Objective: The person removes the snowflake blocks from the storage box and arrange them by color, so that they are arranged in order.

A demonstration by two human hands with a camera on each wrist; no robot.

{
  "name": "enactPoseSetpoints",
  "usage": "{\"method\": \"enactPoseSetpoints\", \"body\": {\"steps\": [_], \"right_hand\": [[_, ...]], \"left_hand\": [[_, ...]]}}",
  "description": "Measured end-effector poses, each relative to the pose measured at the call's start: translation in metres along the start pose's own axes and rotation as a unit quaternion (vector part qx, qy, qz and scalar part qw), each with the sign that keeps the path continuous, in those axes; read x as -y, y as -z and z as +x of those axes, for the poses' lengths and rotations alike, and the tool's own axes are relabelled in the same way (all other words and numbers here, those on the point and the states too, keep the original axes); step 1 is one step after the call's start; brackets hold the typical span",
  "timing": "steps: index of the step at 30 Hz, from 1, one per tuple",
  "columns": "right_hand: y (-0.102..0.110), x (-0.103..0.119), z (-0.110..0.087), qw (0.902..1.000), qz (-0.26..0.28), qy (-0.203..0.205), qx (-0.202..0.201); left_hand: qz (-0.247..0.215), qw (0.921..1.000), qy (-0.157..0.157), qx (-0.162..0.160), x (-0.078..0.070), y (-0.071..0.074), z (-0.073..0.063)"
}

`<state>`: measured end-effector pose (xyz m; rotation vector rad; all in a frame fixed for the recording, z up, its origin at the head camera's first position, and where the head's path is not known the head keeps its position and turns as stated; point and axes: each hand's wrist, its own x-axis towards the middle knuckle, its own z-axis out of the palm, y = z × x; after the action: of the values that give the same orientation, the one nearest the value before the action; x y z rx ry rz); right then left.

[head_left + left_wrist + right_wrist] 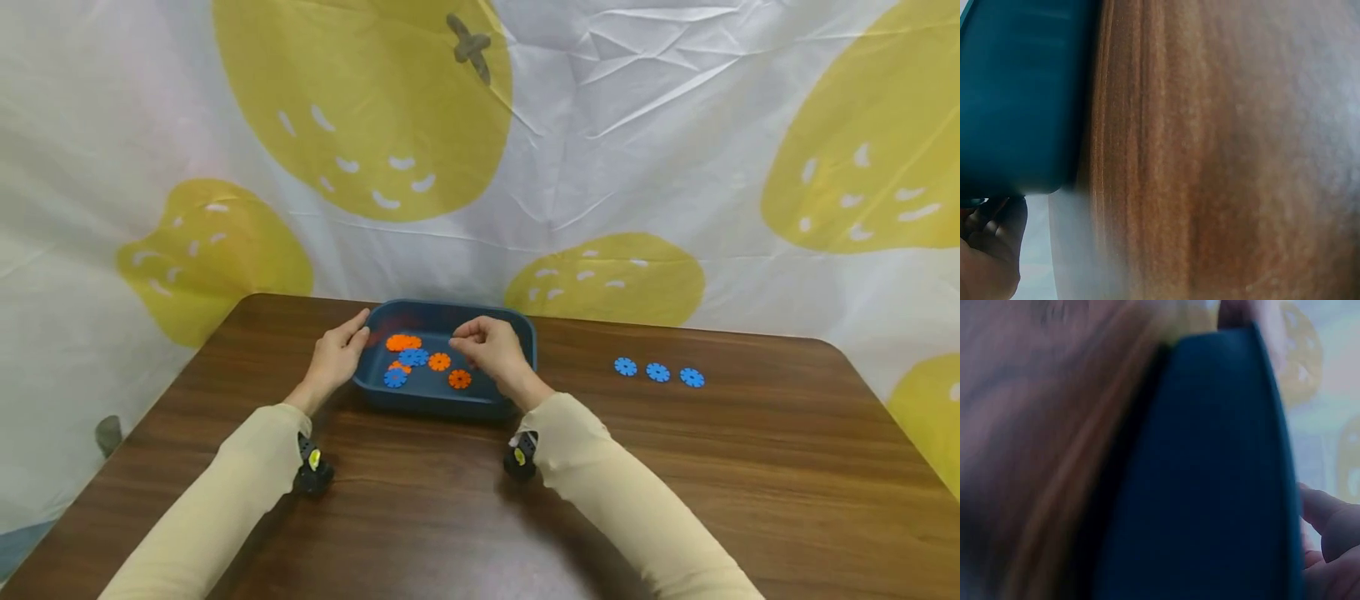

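A dark blue rectangular basin holds several flat notched plastic discs. Orange discs and blue discs lie on its floor, some overlapping toward the left. My left hand holds the basin's left rim, thumb at the edge; part of it also shows below the basin wall in the left wrist view. Over the right half of the basin hovers my right hand, its fingers loosely curled and no disc visible between the fingertips. The basin wall hides the fingertips in the right wrist view.
Three blue discs lie in a row on the brown wooden table, right of the basin. A white cloth printed with yellow fruit hangs behind the table's back edge.
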<state>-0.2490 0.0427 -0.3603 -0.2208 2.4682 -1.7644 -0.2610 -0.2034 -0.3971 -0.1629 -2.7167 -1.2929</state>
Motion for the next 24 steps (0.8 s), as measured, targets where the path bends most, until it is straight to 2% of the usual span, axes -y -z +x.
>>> {"method": "enactPoseSetpoints", "body": {"steps": [4,9,14,24], "right_hand": [[-0.022,-0.001,0.003,0.9992,-0.012,-0.025,0.027],[-0.039,0.001,0.008,0.997,-0.038,-0.034,0.059],[-0.05,0.002,0.014,0.9956,-0.061,-0.031,0.064],[-0.062,0.001,0.021,0.9904,-0.098,-0.057,0.08]], "left_hand": [[0.002,1.0,0.001,-0.002,-0.001,-0.001,-0.001],[0.002,1.0,-0.001,-0.01,-0.003,-0.002,-0.001],[0.003,0.9999,-0.005,-0.014,-0.004,-0.003,-0.002],[-0.007,0.9999,0.0,-0.01,-0.005,-0.005,-0.002]]}}
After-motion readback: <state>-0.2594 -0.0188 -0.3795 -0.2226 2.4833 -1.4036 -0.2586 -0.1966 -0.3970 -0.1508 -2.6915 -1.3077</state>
